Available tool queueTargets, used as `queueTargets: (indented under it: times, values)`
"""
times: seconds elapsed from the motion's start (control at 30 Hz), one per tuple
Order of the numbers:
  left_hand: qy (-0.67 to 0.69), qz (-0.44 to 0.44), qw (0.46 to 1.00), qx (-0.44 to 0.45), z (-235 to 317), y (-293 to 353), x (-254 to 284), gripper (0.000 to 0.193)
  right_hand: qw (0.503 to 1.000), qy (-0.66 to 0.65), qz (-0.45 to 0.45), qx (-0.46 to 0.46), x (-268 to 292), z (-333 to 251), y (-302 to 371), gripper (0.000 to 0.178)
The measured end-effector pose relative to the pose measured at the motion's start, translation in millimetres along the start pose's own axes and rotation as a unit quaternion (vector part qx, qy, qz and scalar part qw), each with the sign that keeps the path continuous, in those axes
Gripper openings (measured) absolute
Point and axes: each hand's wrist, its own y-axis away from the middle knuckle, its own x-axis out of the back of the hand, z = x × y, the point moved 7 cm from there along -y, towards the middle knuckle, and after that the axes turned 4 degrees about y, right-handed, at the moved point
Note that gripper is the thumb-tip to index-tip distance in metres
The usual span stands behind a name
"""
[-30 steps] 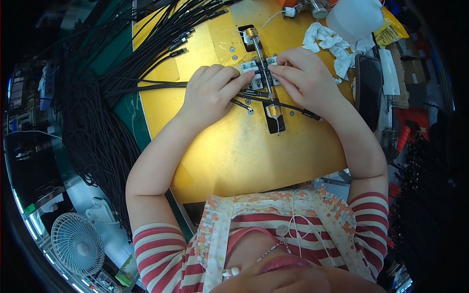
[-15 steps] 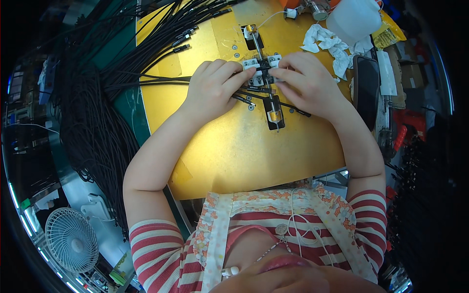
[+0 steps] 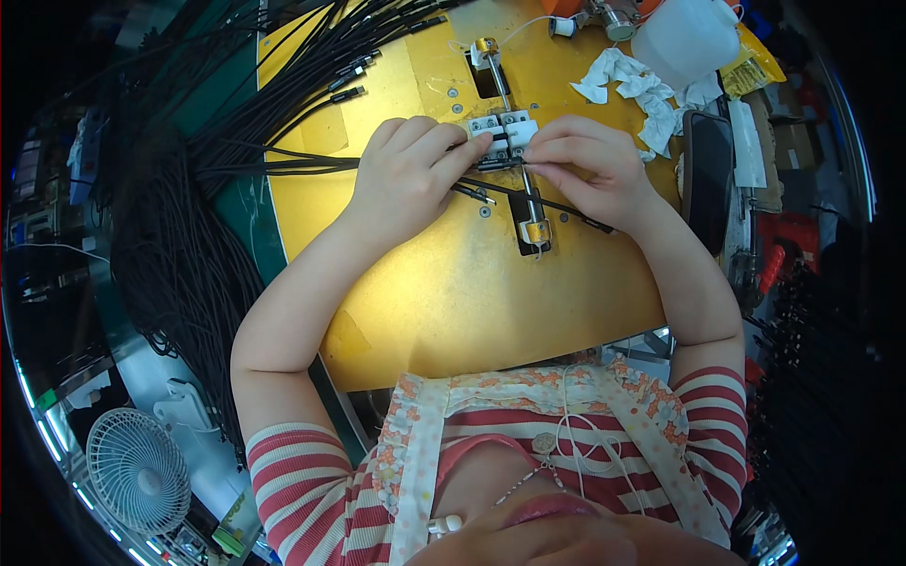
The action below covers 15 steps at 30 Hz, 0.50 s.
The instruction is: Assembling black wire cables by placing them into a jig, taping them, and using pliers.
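A small fixture with white blocks [image 3: 487,124] sits in the middle of the gold-coloured work plate [image 3: 453,302]. Metal rods with brass-coloured ends, the near end [image 3: 535,233] and the far end [image 3: 486,46], point at it from both sides. My left hand [image 3: 401,179] is closed on black cables [image 3: 316,164] coming from the left, its thumb and forefinger against the fixture's left side. At the fixture's near right edge, my right hand [image 3: 593,168] pinches the end of a black cable; the fingertips partly hide it. Another black cable [image 3: 578,217] slants beneath that hand.
A thick bundle of black cables [image 3: 179,245] hangs off the left side, with plug ends [image 3: 347,94] spread on the plate. Crumpled tissue [image 3: 646,99], a white container [image 3: 684,40] and a dark phone [image 3: 706,170] lie at the right. A white fan [image 3: 139,469] stands lower left.
The black piece that lay across the middle of the white blocks is now at their near edge. My right hand has shifted slightly nearer with its fingers pinched; my left hand stays about in place.
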Motion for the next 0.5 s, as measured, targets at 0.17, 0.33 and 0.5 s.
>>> queueTargets:
  times: [0.17, 0.33, 0.5]
  values:
    - [0.133, -0.088, 0.981, 0.109, 1.6, -8.3, 26.6, 0.045, 0.99, -0.112, 0.029, -0.079, 2.2, 11.1, 0.2, 0.007]
    - [0.199, -0.107, 0.963, 0.146, 7.3, -4.7, 19.6, 0.051, 0.991, -0.102, 0.008, -0.091, 1.7, 9.5, 0.1, 0.006]
    - [0.102, -0.051, 0.992, 0.062, 1.8, 0.0, 3.8, 0.051, 0.985, -0.044, 0.041, -0.159, 6.5, 28.4, 1.2, 0.006]
